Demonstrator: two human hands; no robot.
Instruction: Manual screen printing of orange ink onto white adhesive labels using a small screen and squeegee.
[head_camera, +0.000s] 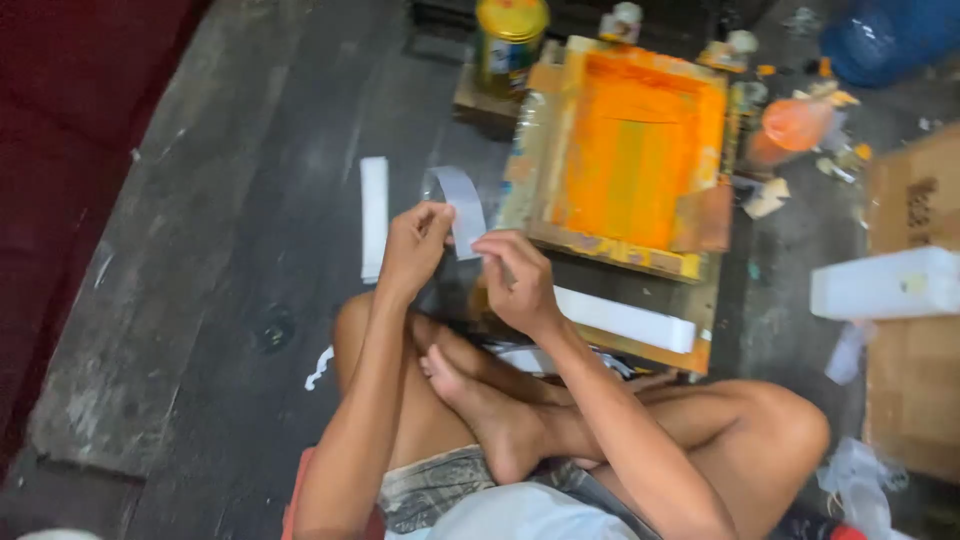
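**Both hands pinch a curling strip of clear tape above the printing frame**

The left hand (412, 245) and right hand (515, 280) meet over the person's crossed legs, each closed in a fingertip pinch on a pale, see-through tape strip (462, 205) that arcs upward between them. The strip sits just in front of the near edge of the wooden screen frame (625, 160), not touching it as far as can be told.

Handling this well looks to be a matter of keeping the strip taut and the sticky face away from itself; a curl like this one can fold over and cling, so a light, even pull from both pinches seems wise.

The tape is thin, glossy and limp. The frame is a flat rectangle of raw timber, its mesh thick with orange ink and a greenish streak down the middle. A long white bar (625, 318) lies across its lower edge, smooth and stiff. A second white strip (373, 215) rests on the dark, worn plank floor (200, 250) to the left. A yellow-lidded tin (510, 40) stands beyond
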